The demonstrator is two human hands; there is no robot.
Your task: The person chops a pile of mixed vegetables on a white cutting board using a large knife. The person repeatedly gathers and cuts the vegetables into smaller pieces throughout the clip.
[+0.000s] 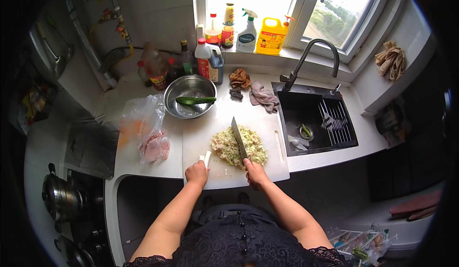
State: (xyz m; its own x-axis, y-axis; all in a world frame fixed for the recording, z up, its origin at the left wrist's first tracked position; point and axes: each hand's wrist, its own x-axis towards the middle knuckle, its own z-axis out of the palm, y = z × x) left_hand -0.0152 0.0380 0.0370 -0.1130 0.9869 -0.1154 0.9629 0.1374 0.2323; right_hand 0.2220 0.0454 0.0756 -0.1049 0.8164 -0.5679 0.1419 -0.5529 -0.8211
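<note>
My right hand [256,173] is closed round the handle of a kitchen knife [238,140], whose long blade points away from me across a pile of finely chopped pale green and white food [225,143]. The pile lies on a white cutting board [196,133]. At the board's near left edge my left hand [196,173] is closed, with a short white stalk-like piece [205,158] sticking up from its fingers. Beyond the board's left corner stands a steel bowl [179,109] with a green cucumber-like vegetable [195,100] in it.
Left of the board lie a clear plastic bag [143,114] and wrapped pink meat [156,147]. A large sauce jug [209,61] and bottles stand behind the bowl. A crumpled cloth [263,97] lies near the black sink [306,110]. Pots [61,197] stand at far left.
</note>
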